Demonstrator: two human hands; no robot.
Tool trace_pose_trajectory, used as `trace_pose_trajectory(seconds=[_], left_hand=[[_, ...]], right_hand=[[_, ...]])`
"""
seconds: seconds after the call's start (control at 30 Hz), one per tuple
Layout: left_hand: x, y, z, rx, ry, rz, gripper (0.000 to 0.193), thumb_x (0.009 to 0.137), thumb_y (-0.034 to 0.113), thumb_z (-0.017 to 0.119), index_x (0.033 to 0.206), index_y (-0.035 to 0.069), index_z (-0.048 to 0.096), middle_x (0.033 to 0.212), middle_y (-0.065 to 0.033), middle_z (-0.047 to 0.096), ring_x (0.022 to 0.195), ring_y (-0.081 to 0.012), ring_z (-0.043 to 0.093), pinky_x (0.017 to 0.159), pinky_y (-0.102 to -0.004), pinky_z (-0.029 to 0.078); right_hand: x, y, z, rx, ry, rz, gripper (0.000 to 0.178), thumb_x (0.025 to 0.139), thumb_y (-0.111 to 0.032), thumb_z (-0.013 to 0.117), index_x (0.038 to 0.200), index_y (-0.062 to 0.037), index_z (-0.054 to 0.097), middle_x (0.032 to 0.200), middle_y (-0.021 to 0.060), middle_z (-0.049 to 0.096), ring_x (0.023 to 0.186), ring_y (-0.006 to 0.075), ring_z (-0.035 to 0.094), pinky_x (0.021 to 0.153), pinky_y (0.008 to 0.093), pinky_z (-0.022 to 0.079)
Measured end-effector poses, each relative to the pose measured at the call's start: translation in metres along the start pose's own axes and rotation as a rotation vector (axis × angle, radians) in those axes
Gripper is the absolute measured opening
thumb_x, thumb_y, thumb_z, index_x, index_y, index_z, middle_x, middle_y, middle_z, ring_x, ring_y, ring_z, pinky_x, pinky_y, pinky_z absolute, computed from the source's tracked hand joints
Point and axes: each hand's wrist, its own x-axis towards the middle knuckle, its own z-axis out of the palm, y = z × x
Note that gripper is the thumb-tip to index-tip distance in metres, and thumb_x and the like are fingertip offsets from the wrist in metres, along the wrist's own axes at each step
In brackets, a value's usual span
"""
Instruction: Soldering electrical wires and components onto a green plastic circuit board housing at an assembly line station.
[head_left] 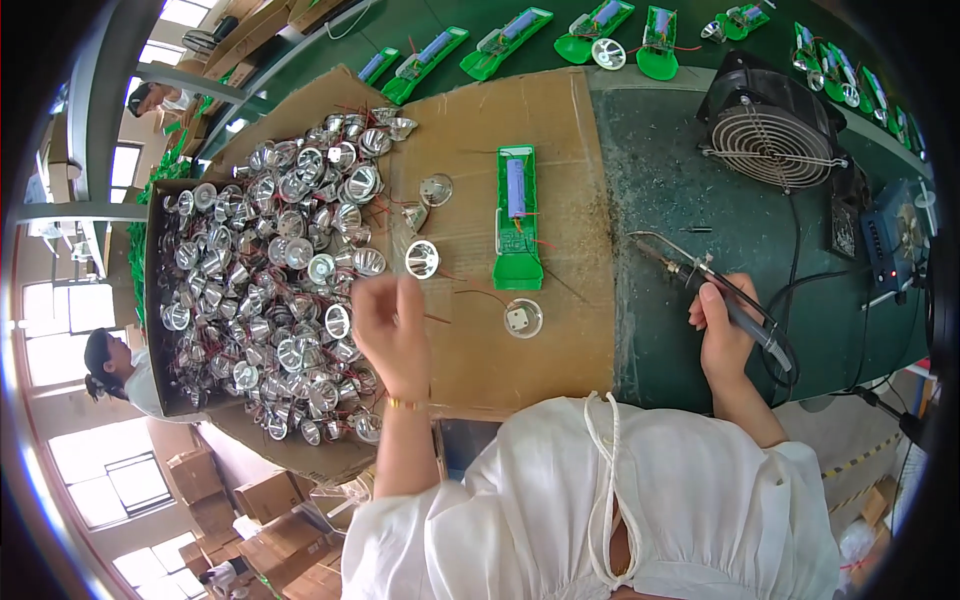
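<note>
Head view: soldering iron within gripping right fingers, reflector beyond left fingers, hold unclear.

A wide head-worn fisheye looks down on the workbench.

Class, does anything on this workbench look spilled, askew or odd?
Yes. Brown crumbs gather along the right edge of the cardboard sheet, and specks litter the green mat alongside, like unswept debris. A few reflector cups lie strewn apart from the heap.
</note>
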Motion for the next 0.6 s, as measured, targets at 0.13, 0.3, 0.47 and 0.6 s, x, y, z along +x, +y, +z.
trace_pose_trajectory(seconds=[0.13,0.3,0.47,0.6], left_hand=[[-0.059,-0.006,0.006,-0.230,-0.322,-0.615,0.021,0.082,0.013,0.067,0.095,-0.002,0.066,0.070,-0.0004,0.062,0.053,-0.0043,0.053,0.045,-0.0189,0.038],[-0.035,-0.008,0.036,-0.261,-0.226,-0.557,0.018,0.081,0.010,0.068,0.093,-0.003,0.067,0.074,-0.0007,0.063,0.059,-0.0053,0.051,0.053,-0.0191,0.041],[-0.021,-0.024,0.040,-0.553,-0.172,-0.310,0.011,0.088,0.005,0.058,0.087,-0.004,0.065,0.084,-0.0035,0.063,0.074,-0.0079,0.056,0.072,-0.0226,0.045],[-0.008,-0.011,0.039,-0.296,-0.374,-0.303,0.013,0.086,0.010,0.061,0.086,-0.002,0.067,0.080,-0.0036,0.065,0.069,-0.0085,0.055,0.062,-0.0220,0.043]], right_hand=[[0.000,0.000,0.005,0.021,-0.030,-0.003,0.014,0.086,-0.012,0.060,0.087,-0.0009,0.052,0.064,0.0056,0.056,0.053,0.0079,0.051,0.047,0.0197,0.040],[-0.007,-0.007,0.011,0.009,-0.053,-0.010,0.014,0.086,-0.012,0.060,0.088,-0.0009,0.051,0.065,0.0060,0.056,0.053,0.0082,0.051,0.047,0.0197,0.040],[-0.014,-0.016,0.016,0.037,-0.094,-0.039,0.016,0.085,-0.011,0.061,0.088,0.0003,0.051,0.066,0.0076,0.057,0.054,0.0095,0.053,0.048,0.0206,0.042],[-0.015,-0.021,0.036,-0.035,-0.170,-0.137,0.018,0.082,-0.011,0.066,0.085,0.0006,0.052,0.066,0.0057,0.059,0.056,0.0083,0.055,0.050,0.0224,0.044]])
